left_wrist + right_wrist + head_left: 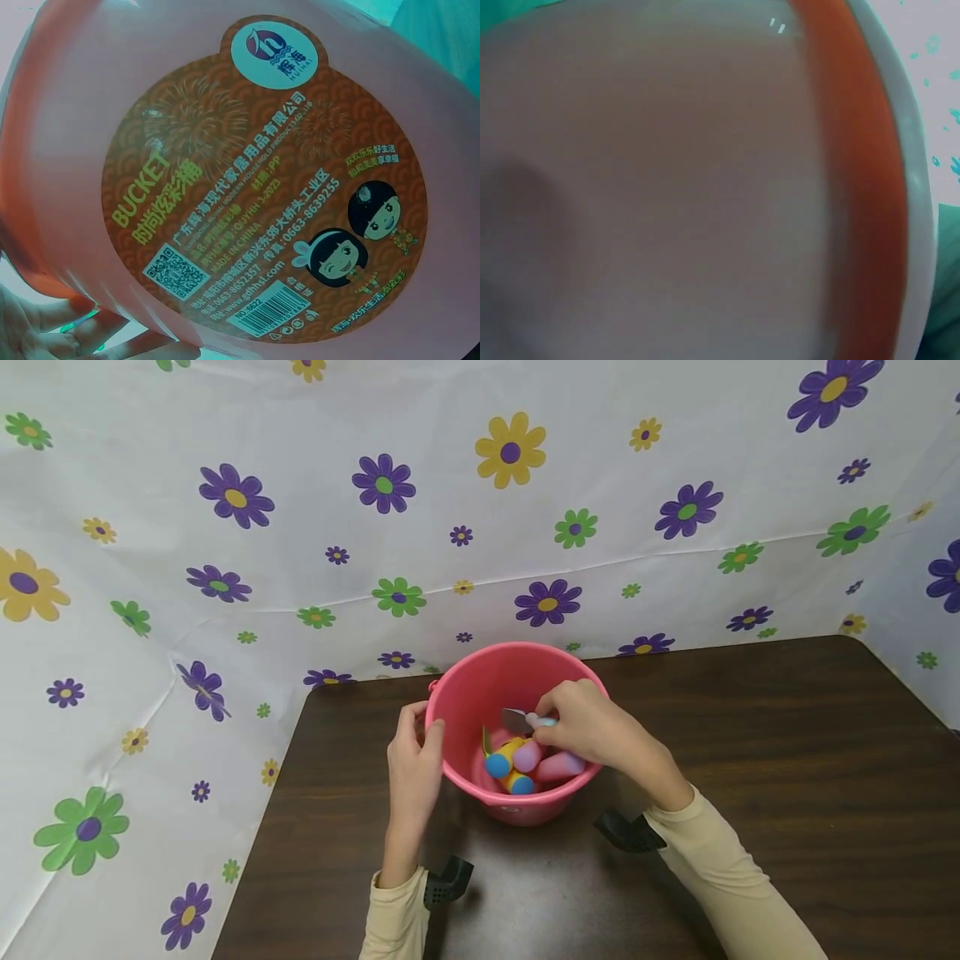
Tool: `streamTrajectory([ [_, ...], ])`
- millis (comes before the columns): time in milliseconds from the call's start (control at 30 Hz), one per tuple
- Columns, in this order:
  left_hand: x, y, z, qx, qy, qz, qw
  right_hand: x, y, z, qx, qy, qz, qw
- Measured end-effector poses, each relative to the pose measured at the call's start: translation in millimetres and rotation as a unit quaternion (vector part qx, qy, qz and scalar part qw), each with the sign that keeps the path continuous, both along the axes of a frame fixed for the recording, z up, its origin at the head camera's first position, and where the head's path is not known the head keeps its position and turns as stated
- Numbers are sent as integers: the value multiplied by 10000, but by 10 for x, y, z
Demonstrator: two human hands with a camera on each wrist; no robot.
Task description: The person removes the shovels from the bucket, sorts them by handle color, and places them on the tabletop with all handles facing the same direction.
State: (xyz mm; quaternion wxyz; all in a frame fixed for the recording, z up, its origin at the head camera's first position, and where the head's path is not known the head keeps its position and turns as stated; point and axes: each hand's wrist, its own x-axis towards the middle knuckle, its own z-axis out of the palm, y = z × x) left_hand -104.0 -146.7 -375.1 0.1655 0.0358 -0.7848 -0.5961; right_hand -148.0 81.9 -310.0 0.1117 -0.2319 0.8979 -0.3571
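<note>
A pink bucket [517, 814] stands on the table in the head view. My left hand [416, 760] holds its left rim, thumb at the edge and fingers along the outside. Reaching over the right rim, my right hand [588, 722] pinches a small tool [516, 720] with a flat grey blade and a white and light-blue handle, inside the bucket. Below it lie yellow pieces with blue ends [498, 766] and pink pieces with lilac ends [558, 766]. The left wrist view shows the bucket's round label [262, 180]; the right wrist view shows only the bucket wall [705, 150].
The dark wooden table [787, 777] extends to both sides of the bucket. Behind and to the left hangs a white sheet [300, 443] with printed flowers, close to the bucket's far side. Black camera mounts [448, 882] sit at both wrists.
</note>
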Motion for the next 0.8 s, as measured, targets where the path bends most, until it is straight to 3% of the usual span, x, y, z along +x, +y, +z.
streamTrajectory([
  [200,-3,-1,-8,27,35,-26,10000,-12,-39,18,233,35,-300,9993],
  [433,-6,-20,-11,-33,30,-40,10000,-8,-59,-7,221,545,-883,9944],
  [800,2,-7,11,-33,28,-69,10000,60,-16,-86,-398,1096,-1536,9812],
])
